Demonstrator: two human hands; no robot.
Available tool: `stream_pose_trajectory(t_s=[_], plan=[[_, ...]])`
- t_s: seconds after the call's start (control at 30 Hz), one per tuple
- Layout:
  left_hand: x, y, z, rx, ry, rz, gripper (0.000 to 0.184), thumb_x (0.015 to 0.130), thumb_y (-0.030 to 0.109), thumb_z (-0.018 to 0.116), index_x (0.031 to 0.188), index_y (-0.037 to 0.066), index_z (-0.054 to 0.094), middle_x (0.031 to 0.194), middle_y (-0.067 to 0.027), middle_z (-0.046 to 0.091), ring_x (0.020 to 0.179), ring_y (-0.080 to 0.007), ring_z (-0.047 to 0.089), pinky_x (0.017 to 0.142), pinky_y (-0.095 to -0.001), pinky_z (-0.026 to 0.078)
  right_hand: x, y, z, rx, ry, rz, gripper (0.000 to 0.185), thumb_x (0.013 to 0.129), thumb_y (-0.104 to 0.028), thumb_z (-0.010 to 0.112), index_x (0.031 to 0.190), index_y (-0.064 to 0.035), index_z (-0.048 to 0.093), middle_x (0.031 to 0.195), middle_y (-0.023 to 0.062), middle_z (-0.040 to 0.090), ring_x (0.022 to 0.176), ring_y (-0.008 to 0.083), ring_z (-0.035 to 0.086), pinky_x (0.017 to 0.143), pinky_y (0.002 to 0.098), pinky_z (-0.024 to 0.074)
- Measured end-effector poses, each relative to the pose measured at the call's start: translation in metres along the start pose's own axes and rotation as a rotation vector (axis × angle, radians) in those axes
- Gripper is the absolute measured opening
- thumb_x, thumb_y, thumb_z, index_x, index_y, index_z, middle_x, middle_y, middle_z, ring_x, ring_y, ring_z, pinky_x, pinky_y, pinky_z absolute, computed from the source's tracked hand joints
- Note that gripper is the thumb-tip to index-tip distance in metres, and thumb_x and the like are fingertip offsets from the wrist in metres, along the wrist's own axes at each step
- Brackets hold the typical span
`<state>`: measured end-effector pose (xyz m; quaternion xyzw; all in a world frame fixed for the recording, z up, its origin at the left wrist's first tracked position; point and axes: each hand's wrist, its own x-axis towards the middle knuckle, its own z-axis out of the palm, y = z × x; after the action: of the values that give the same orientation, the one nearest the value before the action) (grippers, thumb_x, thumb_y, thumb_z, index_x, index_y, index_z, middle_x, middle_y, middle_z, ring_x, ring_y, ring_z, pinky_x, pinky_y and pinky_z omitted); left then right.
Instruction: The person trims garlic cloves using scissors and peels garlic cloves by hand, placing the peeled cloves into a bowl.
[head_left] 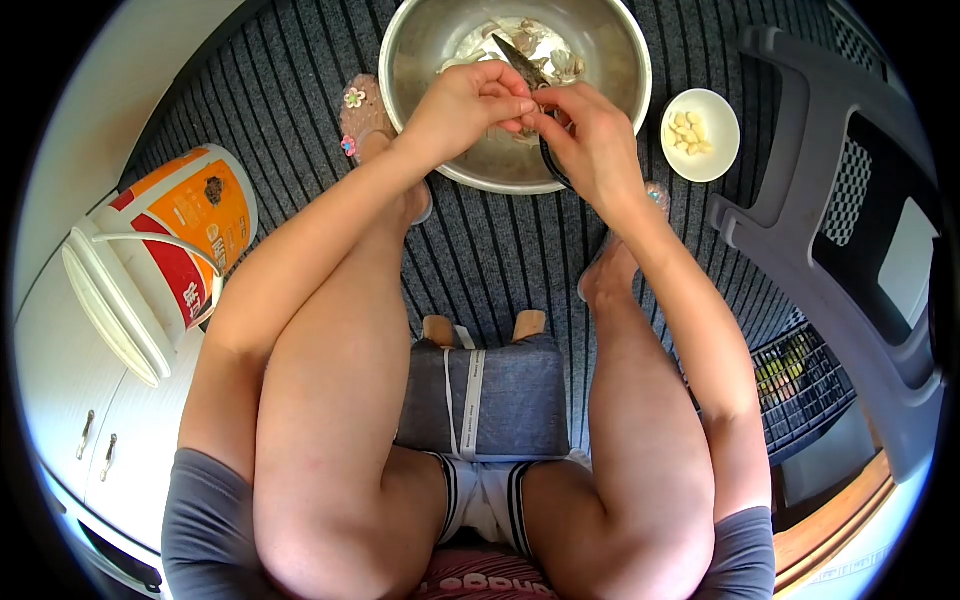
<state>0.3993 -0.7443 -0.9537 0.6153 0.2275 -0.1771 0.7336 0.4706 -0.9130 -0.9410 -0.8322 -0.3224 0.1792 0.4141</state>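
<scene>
My left hand (480,105) is closed, thumb and fingers pinched together above a steel basin (395,60). Its fingertips meet those of my right hand (590,135); whatever small piece lies between them is hidden. Scissors (515,58) are gripped in my right hand, their dark blades pointing up and left over the basin and a black handle loop showing below the fingers. Pale, papery scraps (485,40) and brownish pieces, apparently garlic skins and cloves, lie on the basin's bottom. To the right, a white bowl (728,150) holds several peeled garlic cloves (688,132).
A ribbed dark mat (500,250) covers the floor. On the left stands an orange and white lidded bucket (190,215) before white cabinet doors (65,400). A grey plastic chair (790,180) and a black crate (800,390) are on the right. My feet flank the basin.
</scene>
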Motion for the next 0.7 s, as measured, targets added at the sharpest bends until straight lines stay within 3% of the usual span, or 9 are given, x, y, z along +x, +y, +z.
stream_pose_trajectory(t_s=[0.17,0.27,0.47,0.57,0.7], plan=[[-0.002,-0.003,0.006,-0.306,0.068,0.070,0.021,0.089,0.011,0.063,0.106,-0.002,0.061,0.093,-0.0122,0.067,0.085,-0.0155,0.066,0.077,-0.0246,0.054,-0.004,-0.001,-0.004,0.203,0.056,0.181,0.019,0.079,-0.014,0.070,0.091,-0.0021,0.064,0.079,0.0096,0.061,0.067,0.0203,0.061,0.061,0.0314,0.0494],[-0.005,0.001,0.003,-0.270,-0.035,-0.058,0.026,0.089,0.015,0.064,0.109,-0.002,0.062,0.099,-0.0097,0.067,0.089,-0.0164,0.066,0.082,-0.0259,0.053,-0.006,-0.004,-0.003,0.108,0.098,0.195,0.019,0.079,-0.013,0.070,0.094,-0.0030,0.063,0.079,0.0091,0.061,0.066,0.0197,0.060,0.061,0.0306,0.0496],[-0.008,0.006,0.004,-0.041,0.000,0.002,0.025,0.087,0.019,0.067,0.102,-0.001,0.067,0.092,-0.0080,0.069,0.086,-0.0133,0.065,0.076,-0.0239,0.053,-0.010,-0.006,-0.001,0.110,0.063,0.133,0.025,0.076,-0.009,0.072,0.098,-0.0032,0.061,0.080,0.0096,0.062,0.067,0.0188,0.059,0.061,0.0306,0.0497],[-0.009,0.010,0.008,-0.008,0.076,0.057,0.018,0.082,0.014,0.067,0.092,0.000,0.071,0.081,-0.0069,0.069,0.069,-0.0099,0.062,0.064,-0.0217,0.051,-0.009,-0.007,0.000,0.139,0.104,0.084,0.024,0.075,-0.007,0.073,0.096,-0.0025,0.061,0.079,0.0090,0.061,0.067,0.0189,0.059,0.061,0.0310,0.0496],[-0.007,0.012,0.006,0.073,0.061,0.035,0.018,0.079,0.014,0.065,0.087,-0.001,0.071,0.075,-0.0059,0.067,0.067,-0.0092,0.061,0.061,-0.0216,0.048,-0.011,-0.011,-0.005,0.079,0.065,0.030,0.022,0.075,-0.007,0.073,0.093,-0.0020,0.062,0.077,0.0081,0.060,0.065,0.0196,0.058,0.060,0.0308,0.0491]])
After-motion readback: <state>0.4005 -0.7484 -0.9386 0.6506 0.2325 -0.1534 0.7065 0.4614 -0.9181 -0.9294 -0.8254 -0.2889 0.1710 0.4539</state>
